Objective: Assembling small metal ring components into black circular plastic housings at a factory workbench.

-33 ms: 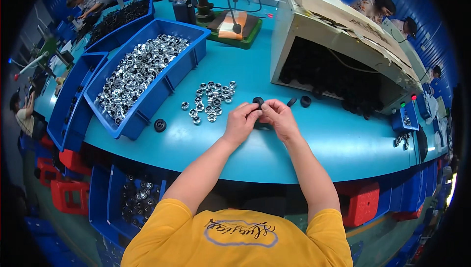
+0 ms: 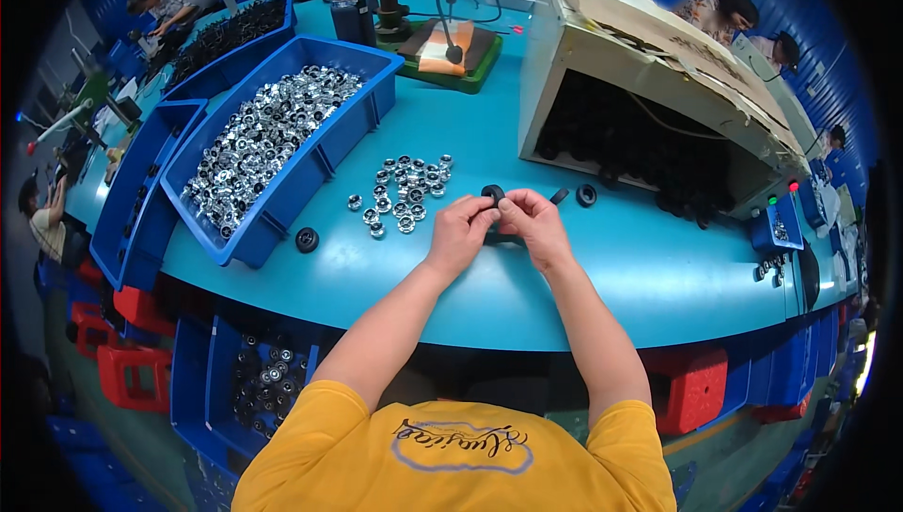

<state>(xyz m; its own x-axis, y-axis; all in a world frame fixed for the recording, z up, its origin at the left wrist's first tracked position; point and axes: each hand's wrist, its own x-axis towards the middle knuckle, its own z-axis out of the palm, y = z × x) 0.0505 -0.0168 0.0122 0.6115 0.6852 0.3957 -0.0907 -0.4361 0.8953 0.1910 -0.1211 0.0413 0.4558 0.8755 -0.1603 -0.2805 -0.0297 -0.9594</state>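
Both of my hands meet over the turquoise table, pinching a small black tyre [image 2: 492,193] between their fingertips. My left hand [image 2: 461,235] grips its near left side, and my right hand [image 2: 532,228] holds it from the right. Whether a wheel hub sits inside the tyre is hidden. Under the hands, a dark piece partly shows on the tabletop. Left of my left hand lies a loose group of shiny silver wheel hubs [image 2: 405,194]. Just beyond my right hand are a loose black tyre [image 2: 586,195] and another standing on edge [image 2: 559,196].
A blue bin [image 2: 334,157] full of silver hubs stands left, with a single black wheel [image 2: 307,239] before it. At right, an open-fronted box [image 2: 541,89] spills black tyres [image 2: 691,206]. A green-based press [image 2: 470,79] stands behind. Red stools [image 2: 696,390] flank me; other people work farther off.
The black tyre and my fingertips have shifted very slightly left. Everything else looks the same.
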